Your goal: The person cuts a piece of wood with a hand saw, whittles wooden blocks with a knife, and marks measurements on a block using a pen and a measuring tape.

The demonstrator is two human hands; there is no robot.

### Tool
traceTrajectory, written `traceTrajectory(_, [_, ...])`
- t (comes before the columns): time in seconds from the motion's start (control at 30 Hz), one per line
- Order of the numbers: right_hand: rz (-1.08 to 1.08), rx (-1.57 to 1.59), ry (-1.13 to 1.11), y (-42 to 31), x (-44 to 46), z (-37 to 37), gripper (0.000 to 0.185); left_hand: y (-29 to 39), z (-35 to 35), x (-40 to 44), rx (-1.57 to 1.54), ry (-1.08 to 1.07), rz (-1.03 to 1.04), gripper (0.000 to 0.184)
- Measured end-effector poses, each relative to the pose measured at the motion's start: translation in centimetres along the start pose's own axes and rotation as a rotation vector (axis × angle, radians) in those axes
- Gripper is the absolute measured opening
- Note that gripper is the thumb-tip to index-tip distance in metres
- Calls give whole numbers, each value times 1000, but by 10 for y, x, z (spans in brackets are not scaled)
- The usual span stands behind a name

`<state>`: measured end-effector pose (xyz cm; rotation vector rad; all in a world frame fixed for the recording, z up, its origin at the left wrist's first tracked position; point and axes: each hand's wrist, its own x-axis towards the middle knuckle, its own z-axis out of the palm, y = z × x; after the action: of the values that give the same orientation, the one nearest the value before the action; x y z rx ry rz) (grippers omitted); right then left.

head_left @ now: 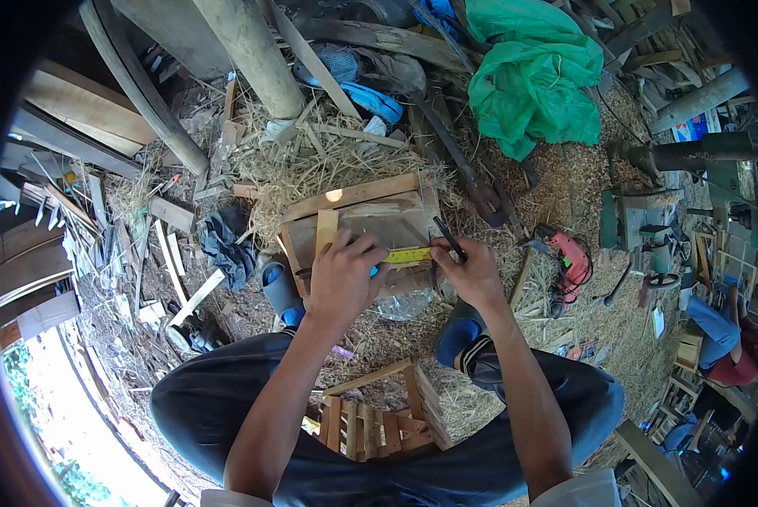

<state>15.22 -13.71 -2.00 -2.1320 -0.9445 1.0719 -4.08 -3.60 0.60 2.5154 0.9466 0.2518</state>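
A short stretch of yellow tape measure [407, 255] spans the gap between my two hands. My left hand [343, 275] is closed around its body, of which only a bit of blue shows. In my right hand [473, 272] a black pen [448, 237] is gripped, slanting up and left, while the fingertips touch the tape's far end. Beneath both hands lies a low wooden box or frame [353, 201] with a worn board surface. A light wooden strip [326, 228] rests on it beside my left fingers.
A red power drill [571, 266] lies on the right, and a green plastic bag [531, 80] farther back. Dark cloth [227, 245] and wood scraps are on the left. A slatted wooden piece [387, 422] sits between my legs. At far right is another person [721, 334].
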Motion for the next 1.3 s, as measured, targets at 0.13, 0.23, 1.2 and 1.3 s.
traceTrajectory(0.13, [13, -6, -10, -1, 0, -1, 23, 0, 0, 0, -6, -12, -16, 15])
traceTrajectory(0.23, [54, 27, -33, -4, 0, -3, 24, 0, 0, 0, -4, -10, -11, 15])
traceTrajectory(1.2, [45, 526, 95, -24, 9, -26, 47, 2, 2, 0, -21, 30, -19, 14])
traceTrajectory(1.3, [-2, 538, 1, -27, 7, -18, 38, 1, 2, 0, -13, 31, -15, 14])
